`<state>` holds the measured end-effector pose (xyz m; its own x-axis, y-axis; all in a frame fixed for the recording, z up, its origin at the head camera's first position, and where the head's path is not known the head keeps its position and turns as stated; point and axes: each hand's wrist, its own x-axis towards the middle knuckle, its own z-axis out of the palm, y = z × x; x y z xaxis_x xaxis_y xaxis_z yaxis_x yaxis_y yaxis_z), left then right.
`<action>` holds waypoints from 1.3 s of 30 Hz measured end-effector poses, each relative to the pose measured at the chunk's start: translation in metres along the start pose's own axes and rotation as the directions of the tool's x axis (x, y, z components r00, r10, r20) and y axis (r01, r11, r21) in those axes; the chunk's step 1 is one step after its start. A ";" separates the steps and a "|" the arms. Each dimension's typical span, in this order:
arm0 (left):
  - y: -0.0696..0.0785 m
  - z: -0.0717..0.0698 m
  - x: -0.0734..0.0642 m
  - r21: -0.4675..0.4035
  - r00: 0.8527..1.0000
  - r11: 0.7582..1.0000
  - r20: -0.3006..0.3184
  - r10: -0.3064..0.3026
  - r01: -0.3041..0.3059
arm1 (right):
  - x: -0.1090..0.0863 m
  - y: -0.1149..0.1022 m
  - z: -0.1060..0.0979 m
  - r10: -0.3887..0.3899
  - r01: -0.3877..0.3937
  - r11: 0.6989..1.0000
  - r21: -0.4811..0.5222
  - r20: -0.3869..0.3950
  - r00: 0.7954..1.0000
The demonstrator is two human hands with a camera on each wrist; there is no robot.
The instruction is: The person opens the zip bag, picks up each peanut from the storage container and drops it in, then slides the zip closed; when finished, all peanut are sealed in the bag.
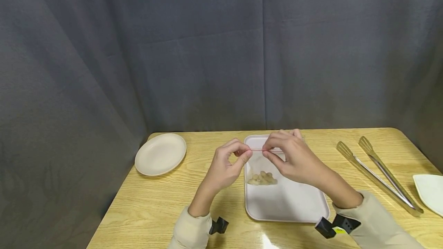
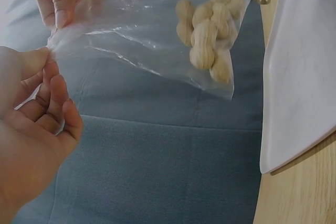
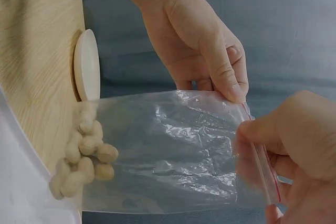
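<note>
A clear zip bag (image 3: 173, 145) with a red seal line hangs upright between the hands, above the tray. Several unshelled peanuts (image 2: 206, 35) lie gathered at its bottom. My left hand (image 1: 226, 164) pinches one top corner of the bag between thumb and forefinger. Close beside it, my right hand (image 1: 294, 158) pinches the red seal with thumb and fingers, as the right wrist view (image 3: 304, 145) shows from near. Whether the seal is fully closed cannot be told.
Below the bag lies a white rectangular tray (image 1: 287, 206) on the wooden table (image 1: 138, 210). A round plate (image 1: 160, 154) stands at the left. Metal tongs (image 1: 384, 180) lie spread at the right, near a white dish (image 1: 430, 193) at the edge. Grey curtains (image 1: 207, 68) surround the table.
</note>
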<state>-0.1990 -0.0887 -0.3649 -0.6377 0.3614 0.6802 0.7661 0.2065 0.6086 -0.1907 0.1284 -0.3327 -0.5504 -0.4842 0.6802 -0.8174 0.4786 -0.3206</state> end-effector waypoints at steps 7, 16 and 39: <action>0.001 0.000 0.000 0.007 1.000 1.000 0.004 0.001 -0.001 | -0.001 0.002 -0.001 0.005 -0.005 1.000 -0.019 -0.018 1.000; 0.001 -0.003 -0.001 0.006 1.000 1.000 -0.019 -0.021 0.021 | -0.004 0.004 -0.003 0.003 -0.003 1.000 0.007 -0.046 0.999; 0.001 -0.002 0.000 -0.011 1.000 1.000 -0.023 -0.008 0.008 | -0.011 0.010 -0.012 0.013 -0.012 0.999 0.043 -0.036 0.999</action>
<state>-0.1985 -0.0901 -0.3638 -0.6454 0.3384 0.6848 0.7604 0.1994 0.6181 -0.1909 0.1471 -0.3354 -0.5546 -0.4510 0.6994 -0.8175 0.4523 -0.3566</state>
